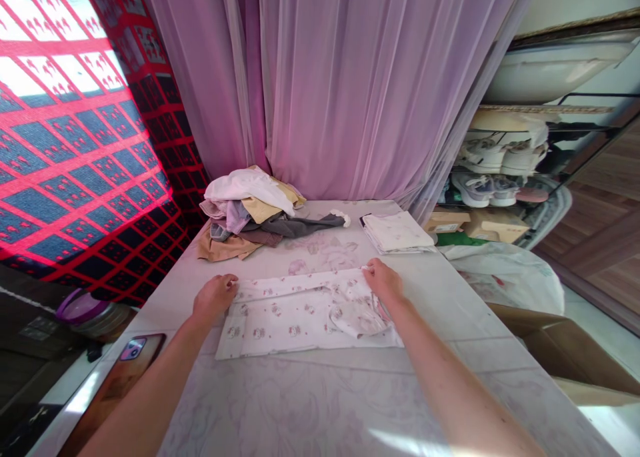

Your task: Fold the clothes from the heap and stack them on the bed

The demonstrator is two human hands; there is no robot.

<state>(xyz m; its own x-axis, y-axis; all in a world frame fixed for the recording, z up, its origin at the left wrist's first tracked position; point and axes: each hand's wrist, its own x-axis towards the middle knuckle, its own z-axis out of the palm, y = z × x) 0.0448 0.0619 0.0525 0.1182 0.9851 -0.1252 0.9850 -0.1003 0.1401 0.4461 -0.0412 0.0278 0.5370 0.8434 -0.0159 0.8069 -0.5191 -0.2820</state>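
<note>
A white garment with small pink prints (295, 314) lies flat on the cloth-covered table (450, 297) in front of me. My left hand (214, 297) pinches its far left edge with the fingers closed. My right hand (384, 280) grips the far right edge the same way, close to the collar opening. The strip of cloth between the two hands is folded over toward me.
A heap of unfolded clothes (250, 214) sits at the back left, a folded white piece (397, 232) at the back right. A phone (133, 354) lies near the table's left edge. Pink curtains (340, 90) hang behind; a shoe rack (505, 170) stands to the right.
</note>
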